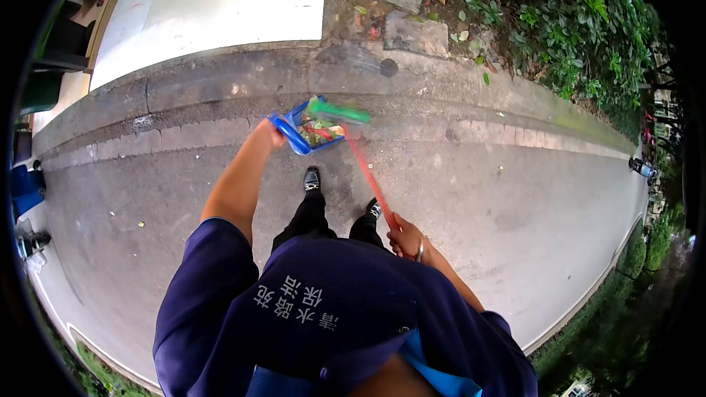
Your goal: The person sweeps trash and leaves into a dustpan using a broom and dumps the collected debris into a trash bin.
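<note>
My left hand (274, 134) is closed on the rim of a blue dustpan (294, 138), which is held out past my feet near the kerb. Leaves and bits of litter (316, 131) lie inside it. In my right hand (404, 236), nearer my body, is the red handle (368, 174) of a broom. The broom's green head (338, 111), blurred, is at the dustpan's far right edge and partly over its opening. A bracelet is on my right wrist.
A low kerb (235, 83) runs across ahead, with white panels (235, 1) behind it. Paving slabs (415, 34) and green bushes (566, 22) are at the upper right. Blue and dark bins (28, 190) stand at the far left. Grey pavement (507, 228) surrounds my feet.
</note>
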The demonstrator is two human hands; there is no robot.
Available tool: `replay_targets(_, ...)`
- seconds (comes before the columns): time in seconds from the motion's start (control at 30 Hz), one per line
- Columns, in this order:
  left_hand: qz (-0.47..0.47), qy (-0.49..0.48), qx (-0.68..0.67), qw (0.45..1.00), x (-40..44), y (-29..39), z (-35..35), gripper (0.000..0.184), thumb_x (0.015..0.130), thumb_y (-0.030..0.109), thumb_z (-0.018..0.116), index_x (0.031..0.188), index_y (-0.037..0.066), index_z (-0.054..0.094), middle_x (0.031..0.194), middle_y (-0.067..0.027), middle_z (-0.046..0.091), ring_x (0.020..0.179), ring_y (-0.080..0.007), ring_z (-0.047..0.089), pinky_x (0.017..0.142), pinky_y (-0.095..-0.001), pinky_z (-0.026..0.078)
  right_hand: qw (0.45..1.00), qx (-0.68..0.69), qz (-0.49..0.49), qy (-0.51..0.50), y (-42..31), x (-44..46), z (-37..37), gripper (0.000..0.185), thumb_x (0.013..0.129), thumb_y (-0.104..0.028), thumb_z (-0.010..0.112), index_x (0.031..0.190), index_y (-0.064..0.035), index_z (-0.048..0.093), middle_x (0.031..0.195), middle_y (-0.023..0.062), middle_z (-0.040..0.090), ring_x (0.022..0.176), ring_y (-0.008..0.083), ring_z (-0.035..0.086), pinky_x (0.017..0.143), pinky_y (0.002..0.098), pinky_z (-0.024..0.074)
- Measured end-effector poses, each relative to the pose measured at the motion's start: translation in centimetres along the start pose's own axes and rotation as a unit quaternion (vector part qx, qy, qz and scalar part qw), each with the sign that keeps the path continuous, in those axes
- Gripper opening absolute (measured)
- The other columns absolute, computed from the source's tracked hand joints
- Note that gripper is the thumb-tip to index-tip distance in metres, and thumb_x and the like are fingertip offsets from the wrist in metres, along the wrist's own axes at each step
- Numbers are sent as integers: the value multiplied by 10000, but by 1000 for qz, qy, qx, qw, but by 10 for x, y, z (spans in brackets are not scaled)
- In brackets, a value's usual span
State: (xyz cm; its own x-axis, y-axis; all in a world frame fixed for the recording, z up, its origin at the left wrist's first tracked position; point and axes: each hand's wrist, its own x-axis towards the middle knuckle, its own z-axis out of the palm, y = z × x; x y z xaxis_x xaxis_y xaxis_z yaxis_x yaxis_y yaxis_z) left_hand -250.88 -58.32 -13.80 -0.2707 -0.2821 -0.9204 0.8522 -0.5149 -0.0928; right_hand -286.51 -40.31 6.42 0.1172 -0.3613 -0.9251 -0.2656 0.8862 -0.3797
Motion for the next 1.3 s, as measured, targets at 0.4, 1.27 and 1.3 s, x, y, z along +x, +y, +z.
replay_targets(0.4,-155,-34,0,987,-7,26,-95,176,668,136,469,522,56,413,483,-56,411,425,-181,448,407,-285,410,998,48,6,36,-16,-43,-22,538,742,-55,426,1219,-128,188,512,24,385,359,92,350,317,219,316)
replay_targets(1.27,82,-29,50,995,-63,-23,-186,194,683,167,463,530,47,463,484,-84,458,433,-186,481,391,-280,419,980,-189,-63,-10,5,-3,-19,69,758,-87,424,826,-94,435,521,-2,408,418,80,360,376,193,291)
replay_targets(1.3,87,-85,73,990,-57,-27,-196,203,674,176,450,522,42,461,496,-87,469,457,-196,494,410,-293,427,988,-105,-68,-87,12,1,-24,198,752,-75,423,949,-80,449,544,-19,405,453,62,361,397,181,297)
